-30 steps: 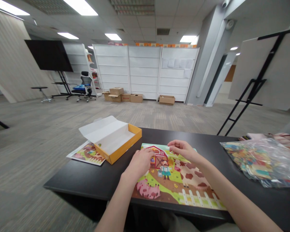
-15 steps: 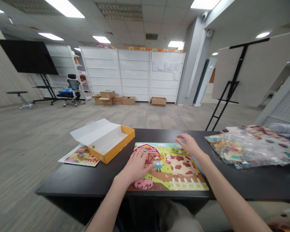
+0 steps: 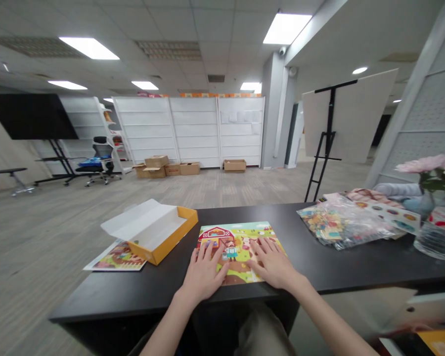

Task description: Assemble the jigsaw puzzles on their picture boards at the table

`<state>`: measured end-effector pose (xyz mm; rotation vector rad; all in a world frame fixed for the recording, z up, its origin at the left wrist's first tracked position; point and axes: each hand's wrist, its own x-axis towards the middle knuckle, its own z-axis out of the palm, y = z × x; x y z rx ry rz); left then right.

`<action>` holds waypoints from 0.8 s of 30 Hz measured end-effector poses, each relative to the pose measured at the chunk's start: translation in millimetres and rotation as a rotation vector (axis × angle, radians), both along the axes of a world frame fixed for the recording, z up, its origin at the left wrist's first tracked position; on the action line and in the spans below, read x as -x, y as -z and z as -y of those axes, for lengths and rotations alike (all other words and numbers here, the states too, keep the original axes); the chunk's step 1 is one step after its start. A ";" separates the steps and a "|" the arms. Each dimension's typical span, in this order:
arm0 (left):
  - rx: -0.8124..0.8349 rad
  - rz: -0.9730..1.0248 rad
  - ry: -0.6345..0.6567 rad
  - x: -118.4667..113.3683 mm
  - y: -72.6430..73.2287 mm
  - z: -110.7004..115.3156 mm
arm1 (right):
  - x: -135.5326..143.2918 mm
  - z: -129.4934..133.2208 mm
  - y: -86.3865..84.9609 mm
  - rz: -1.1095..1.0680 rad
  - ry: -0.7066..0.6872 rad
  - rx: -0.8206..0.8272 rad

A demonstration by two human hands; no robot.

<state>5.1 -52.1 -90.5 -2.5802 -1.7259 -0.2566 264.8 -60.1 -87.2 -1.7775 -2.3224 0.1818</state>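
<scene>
A colourful farm picture lies flat near the front edge of the black table, showing a red barn, a figure and a cow. My left hand rests on its lower left part, fingers spread. On the right part, over the cow, lies my right hand with its fingers stretched out. Neither hand grips anything. The palms cover the picture's lower corners. Left of the picture stands an open yellow box with a white inside, partly over a printed farm sheet.
Clear plastic bags with coloured pieces lie on the black table at the right. Beyond them stands a glass vase with pink flowers. Cardboard boxes and white shelves are across the room.
My right hand has come down from the picture's upper right edge onto the cow. My left hand has shifted lower on the picture. The view has tilted up and turned right.
</scene>
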 end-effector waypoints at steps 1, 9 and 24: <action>0.000 -0.005 -0.001 -1.8 -0.1 -4.8 | -1.4 -4.8 -0.9 0.005 0.002 -0.003; 0.011 0.013 -0.023 -15.6 2.7 -38.3 | -10.1 -37.1 -3.8 0.058 -0.002 0.006; 0.042 0.005 0.004 -21.7 -1.6 -70.8 | -14.4 -68.2 1.8 0.088 0.034 -0.004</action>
